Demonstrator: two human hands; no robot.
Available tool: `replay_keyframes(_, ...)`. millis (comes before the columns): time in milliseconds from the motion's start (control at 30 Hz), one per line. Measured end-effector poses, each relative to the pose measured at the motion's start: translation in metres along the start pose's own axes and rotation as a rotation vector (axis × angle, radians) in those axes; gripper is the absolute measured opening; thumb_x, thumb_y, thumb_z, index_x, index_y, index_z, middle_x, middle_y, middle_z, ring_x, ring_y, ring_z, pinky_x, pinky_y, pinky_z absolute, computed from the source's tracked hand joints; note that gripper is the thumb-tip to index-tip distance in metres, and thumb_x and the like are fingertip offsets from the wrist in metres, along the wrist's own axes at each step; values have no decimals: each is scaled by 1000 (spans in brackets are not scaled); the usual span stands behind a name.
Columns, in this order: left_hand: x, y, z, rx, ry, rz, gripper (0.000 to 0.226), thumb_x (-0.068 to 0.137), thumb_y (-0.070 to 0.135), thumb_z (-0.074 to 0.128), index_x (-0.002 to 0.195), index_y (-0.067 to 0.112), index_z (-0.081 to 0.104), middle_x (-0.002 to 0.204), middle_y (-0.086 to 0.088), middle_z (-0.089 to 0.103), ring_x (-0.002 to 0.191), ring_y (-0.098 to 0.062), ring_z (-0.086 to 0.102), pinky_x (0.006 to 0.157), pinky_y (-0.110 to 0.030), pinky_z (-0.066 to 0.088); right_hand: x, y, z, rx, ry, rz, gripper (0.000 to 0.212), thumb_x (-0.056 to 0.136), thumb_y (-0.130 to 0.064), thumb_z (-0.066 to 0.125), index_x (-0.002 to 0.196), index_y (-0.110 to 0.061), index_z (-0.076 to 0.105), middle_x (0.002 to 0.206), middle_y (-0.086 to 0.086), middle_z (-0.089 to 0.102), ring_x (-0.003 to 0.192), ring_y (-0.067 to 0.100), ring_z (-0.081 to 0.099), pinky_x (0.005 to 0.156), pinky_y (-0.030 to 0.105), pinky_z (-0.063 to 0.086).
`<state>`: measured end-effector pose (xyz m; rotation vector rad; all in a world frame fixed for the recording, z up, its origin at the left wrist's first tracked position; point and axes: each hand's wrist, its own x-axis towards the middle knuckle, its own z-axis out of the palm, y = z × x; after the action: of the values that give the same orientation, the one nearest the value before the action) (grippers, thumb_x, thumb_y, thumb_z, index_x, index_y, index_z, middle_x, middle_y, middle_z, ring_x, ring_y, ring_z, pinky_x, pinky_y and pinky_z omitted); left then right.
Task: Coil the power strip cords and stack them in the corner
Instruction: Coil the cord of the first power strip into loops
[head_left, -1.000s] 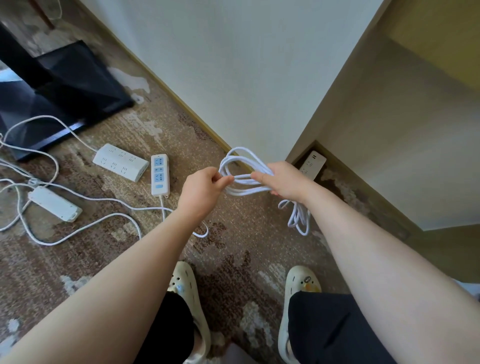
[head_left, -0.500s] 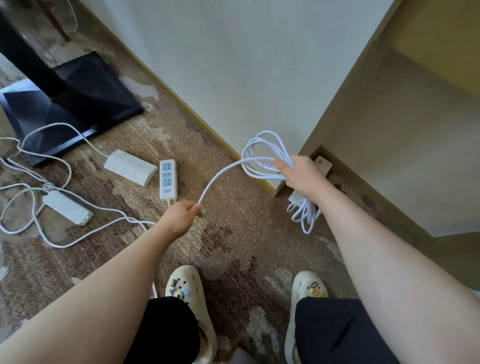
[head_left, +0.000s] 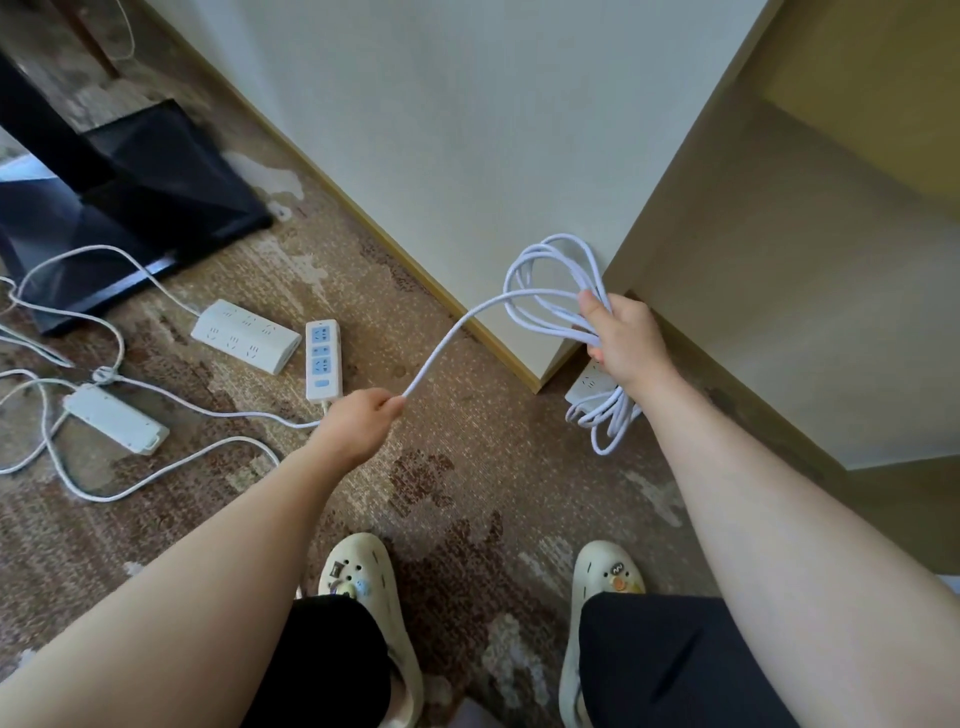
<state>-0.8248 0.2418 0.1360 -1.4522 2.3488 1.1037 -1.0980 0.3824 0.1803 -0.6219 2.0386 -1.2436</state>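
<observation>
We stand on a worn, mottled brown carpet (head_left: 457, 467) where a white wall (head_left: 467, 130) meets a tan recess, a black stand base (head_left: 156, 208) at upper left. Our right hand (head_left: 626, 343) grips the coiled white cord (head_left: 550, 280) near the corner, above a power strip (head_left: 589, 387) lying there; our left hand (head_left: 358, 423) pinches the cord's free run. Three more strips lie loose at left: a wide white one (head_left: 244, 335), a blue-socket one (head_left: 323, 358) and a slim one (head_left: 117, 418).

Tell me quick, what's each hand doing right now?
Left hand: gripping the loose cord.
Right hand: holding the coiled loops.
</observation>
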Motion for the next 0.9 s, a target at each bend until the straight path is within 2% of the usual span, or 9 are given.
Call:
replay_keyframes(67, 1, -5, -4, -41, 69, -22, 30, 99, 34, 47, 89, 18, 70, 66, 2, 59, 59, -16, 53, 51, -26, 36, 1, -2, 0, 43, -27, 17, 31, 99, -43, 53, 85, -15, 55, 67, -2, 35, 55, 14, 33, 41, 19, 31)
replay_keyframes(167, 1, 10, -4, -224, 169, 75, 25, 98, 33, 49, 82, 26, 68, 56, 7, 54, 42, -6, 41, 39, -21, 30, 0, -4, 3, 53, -101, 61, 28, 101, -41, 51, 87, -20, 61, 71, -1, 44, 50, 9, 42, 40, 18, 33)
replay_keyframes(267, -7, 35, 6, -253, 106, 192, 21, 99, 34, 50, 89, 26, 67, 59, 8, 57, 36, 0, 40, 34, -12, 29, -3, -6, 10, -1, -167, 44, 31, 104, -38, 48, 85, -15, 54, 62, -2, 44, 42, 5, 42, 41, 21, 36)
replay_keyframes(400, -14, 50, 22, -139, 79, 256, 22, 99, 35, 48, 92, 27, 67, 58, 8, 55, 48, -4, 45, 48, -24, 36, -5, -7, 17, -76, -153, 61, 26, 103, -34, 50, 90, -12, 56, 61, 1, 46, 41, 3, 44, 41, 21, 37)
replay_keyframes(500, -13, 52, 23, -161, 78, 242, 22, 101, 30, 43, 102, 25, 64, 63, 7, 56, 53, -9, 48, 50, -27, 36, -4, -6, 18, -152, -150, 43, 30, 103, -35, 49, 96, -7, 58, 69, 6, 55, 46, 6, 49, 44, 21, 42)
replay_keyframes(600, -12, 54, 25, -292, 41, 197, 18, 100, 26, 44, 105, 24, 61, 71, 8, 57, 56, -9, 48, 52, -26, 38, -4, -5, 17, -124, -153, 41, 34, 102, -37, 49, 105, -4, 60, 79, 11, 58, 52, 7, 53, 48, 21, 45)
replay_keyframes(700, -12, 62, 28, -464, 17, 172, 19, 98, 23, 48, 111, 22, 61, 79, 8, 57, 56, -2, 47, 55, -22, 39, -5, -8, 21, -38, -190, 47, 31, 102, -35, 51, 104, -5, 59, 80, 13, 57, 57, 12, 53, 53, 25, 47)
replay_keyframes(800, -12, 69, 35, -471, -58, 243, 26, 97, 23, 51, 123, 20, 57, 102, 8, 61, 85, -5, 56, 76, -24, 41, -6, -11, 26, 72, -189, 68, 28, 101, -31, 54, 102, -4, 59, 82, 15, 56, 66, 21, 56, 63, 33, 48)
replay_keyframes(900, -11, 69, 39, -405, -114, 286, 15, 98, 25, 51, 111, 23, 59, 101, 10, 66, 91, -11, 59, 75, -25, 44, -6, -12, 27, 151, -170, 80, 18, 102, -28, 54, 102, -11, 61, 73, 5, 61, 62, 12, 62, 65, 32, 51)
